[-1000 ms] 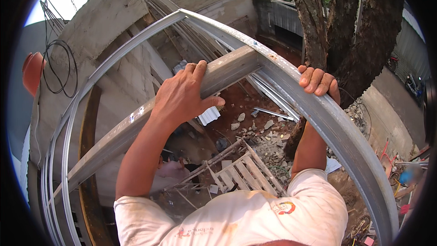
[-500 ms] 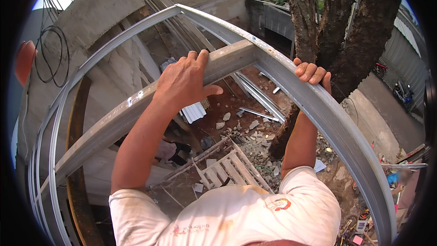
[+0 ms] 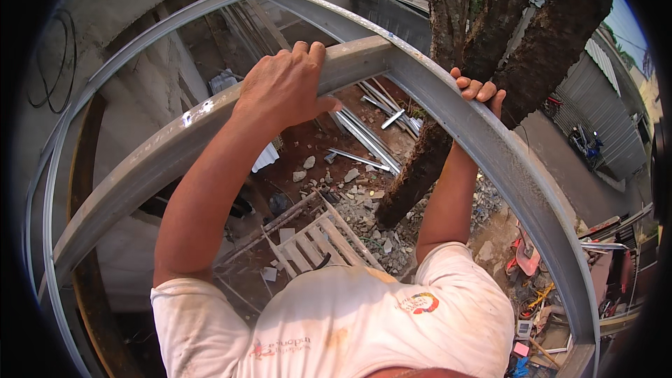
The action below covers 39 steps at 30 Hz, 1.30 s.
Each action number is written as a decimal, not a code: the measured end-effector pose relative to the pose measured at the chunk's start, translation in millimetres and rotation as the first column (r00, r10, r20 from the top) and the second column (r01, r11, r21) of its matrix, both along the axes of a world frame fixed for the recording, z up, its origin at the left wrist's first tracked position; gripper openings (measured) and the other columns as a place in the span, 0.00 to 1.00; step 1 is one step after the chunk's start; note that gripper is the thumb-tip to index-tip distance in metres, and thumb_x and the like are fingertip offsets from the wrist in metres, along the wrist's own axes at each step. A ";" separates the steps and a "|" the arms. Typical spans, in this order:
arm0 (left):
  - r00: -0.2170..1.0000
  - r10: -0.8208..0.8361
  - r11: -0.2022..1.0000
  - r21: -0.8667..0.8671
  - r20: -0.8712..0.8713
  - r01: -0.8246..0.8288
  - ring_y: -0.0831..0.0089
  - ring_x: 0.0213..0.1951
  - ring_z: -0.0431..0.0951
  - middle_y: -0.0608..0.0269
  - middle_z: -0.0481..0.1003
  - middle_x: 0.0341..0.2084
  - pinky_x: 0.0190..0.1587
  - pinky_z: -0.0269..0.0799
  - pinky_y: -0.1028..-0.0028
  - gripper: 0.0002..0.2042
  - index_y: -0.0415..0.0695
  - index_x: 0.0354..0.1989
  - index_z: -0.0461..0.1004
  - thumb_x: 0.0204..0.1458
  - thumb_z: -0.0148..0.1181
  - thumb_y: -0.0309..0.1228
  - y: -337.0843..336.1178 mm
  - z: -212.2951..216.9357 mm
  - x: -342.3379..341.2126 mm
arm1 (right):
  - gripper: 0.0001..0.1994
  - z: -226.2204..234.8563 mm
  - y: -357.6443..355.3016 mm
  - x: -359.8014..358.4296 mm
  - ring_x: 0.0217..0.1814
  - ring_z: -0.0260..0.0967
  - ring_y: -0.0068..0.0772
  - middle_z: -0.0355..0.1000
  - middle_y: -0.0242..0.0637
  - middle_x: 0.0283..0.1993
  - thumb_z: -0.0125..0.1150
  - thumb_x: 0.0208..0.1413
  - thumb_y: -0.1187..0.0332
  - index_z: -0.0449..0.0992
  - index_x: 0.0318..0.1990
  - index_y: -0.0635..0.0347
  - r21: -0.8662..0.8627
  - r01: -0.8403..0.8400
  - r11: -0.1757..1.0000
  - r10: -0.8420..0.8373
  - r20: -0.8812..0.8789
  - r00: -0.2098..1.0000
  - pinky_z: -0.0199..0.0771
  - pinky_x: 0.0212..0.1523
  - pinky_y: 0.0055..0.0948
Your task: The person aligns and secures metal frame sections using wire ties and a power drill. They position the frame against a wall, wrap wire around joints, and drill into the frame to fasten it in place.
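Observation:
A grey steel frame arches in front of me, well above the ground. Over its scuffed crossbeam (image 3: 175, 129) lies my left hand (image 3: 280, 87), fingers hooked across the top edge and thumb on the near side. My right hand (image 3: 479, 91) curls its fingers over the upper edge of the long steel channel beam (image 3: 518, 182), to the right of where the crossbeam meets it; its palm is hidden behind the beam. A thin bright metal strip (image 3: 140, 38) runs along the frame's far left side.
A tree with several thick trunks (image 3: 518, 49) rises just beyond my right hand. Below are a wooden ladder-like rack (image 3: 325, 238), concrete rubble (image 3: 364, 199) and loose metal profiles (image 3: 364, 136). Tools and clutter (image 3: 535, 308) lie lower right. A concrete wall (image 3: 140, 0) stands at left.
My view has shifted, so the frame and both hands sit a little farther left and more ground clutter shows at right. Both hands keep the same hold.

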State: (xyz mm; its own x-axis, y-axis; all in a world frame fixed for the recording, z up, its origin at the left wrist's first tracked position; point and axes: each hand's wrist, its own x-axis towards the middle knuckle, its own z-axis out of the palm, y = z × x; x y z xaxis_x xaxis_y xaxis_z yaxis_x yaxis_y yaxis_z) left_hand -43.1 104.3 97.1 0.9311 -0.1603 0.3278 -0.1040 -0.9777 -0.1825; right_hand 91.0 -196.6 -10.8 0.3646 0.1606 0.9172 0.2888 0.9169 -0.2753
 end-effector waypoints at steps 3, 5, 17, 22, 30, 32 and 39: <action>1.000 -0.020 0.999 -0.034 -0.002 0.020 0.57 0.47 0.81 0.51 0.77 0.42 0.48 0.79 0.61 0.38 0.40 0.55 0.69 0.42 0.73 0.55 2.2 3.6 -1.2 | 0.27 2.1 1.9 -0.4 0.62 0.71 0.46 0.80 0.48 0.44 0.32 0.73 0.53 0.80 0.40 0.57 -0.006 0.013 1.000 -0.013 0.003 1.000 0.47 0.75 0.48; 1.000 -0.029 0.999 -0.014 0.006 0.029 0.58 0.47 0.80 0.52 0.77 0.42 0.49 0.79 0.61 0.39 0.40 0.57 0.68 0.42 0.73 0.55 4.2 0.2 2.2 | 0.26 -0.5 1.0 1.8 0.63 0.70 0.46 0.80 0.47 0.45 0.32 0.73 0.53 0.80 0.40 0.56 -0.011 0.028 1.000 -0.028 -0.005 1.000 0.48 0.75 0.49; 0.883 -0.198 0.978 0.150 0.426 0.147 0.60 0.49 0.80 0.53 0.79 0.46 0.53 0.76 0.61 0.38 0.43 0.58 0.74 0.43 0.70 0.57 6.4 -44.0 -4.3 | 0.21 -9.5 -24.7 3.2 0.63 0.68 0.44 0.80 0.39 0.45 0.43 0.71 0.53 0.82 0.40 0.53 -0.038 0.134 0.990 -0.134 -0.004 0.991 0.45 0.77 0.49; 0.806 -0.268 0.957 0.242 0.528 0.159 0.57 0.46 0.82 0.51 0.80 0.42 0.49 0.77 0.59 0.39 0.41 0.56 0.75 0.41 0.69 0.59 11.8 -52.0 -2.4 | 0.19 0.4 -2.5 0.3 0.53 0.68 0.40 0.77 0.37 0.40 0.39 0.72 0.53 0.73 0.34 0.51 0.045 0.225 0.973 -0.228 0.073 0.971 0.54 0.68 0.50; 0.812 -0.239 0.966 0.217 0.532 0.143 0.55 0.48 0.81 0.49 0.80 0.42 0.51 0.75 0.57 0.40 0.39 0.57 0.74 0.43 0.68 0.60 7.1 -52.9 -2.0 | 0.22 -9.6 7.1 -6.0 0.48 0.69 0.41 0.75 0.37 0.32 0.38 0.72 0.53 0.72 0.28 0.50 0.139 0.283 0.949 -0.272 -0.088 0.958 0.58 0.65 0.50; 0.802 -0.266 0.958 0.240 0.535 0.158 0.56 0.48 0.80 0.50 0.80 0.44 0.52 0.74 0.58 0.40 0.39 0.58 0.74 0.43 0.68 0.59 4.9 -51.0 -1.4 | 0.22 -8.7 0.7 -6.2 0.47 0.69 0.41 0.75 0.37 0.30 0.38 0.72 0.52 0.73 0.29 0.50 0.135 0.305 0.943 -0.298 -0.073 0.952 0.59 0.64 0.49; 0.817 -0.338 0.940 0.128 0.467 0.315 0.57 0.58 0.74 0.51 0.75 0.54 0.59 0.70 0.57 0.37 0.45 0.61 0.71 0.45 0.70 0.52 14.1 -45.6 -14.8 | 0.23 -7.3 -9.9 -9.2 0.64 0.66 0.50 0.80 0.42 0.47 0.39 0.72 0.53 0.82 0.39 0.54 -0.018 0.084 0.996 -0.085 -0.055 0.995 0.50 0.75 0.52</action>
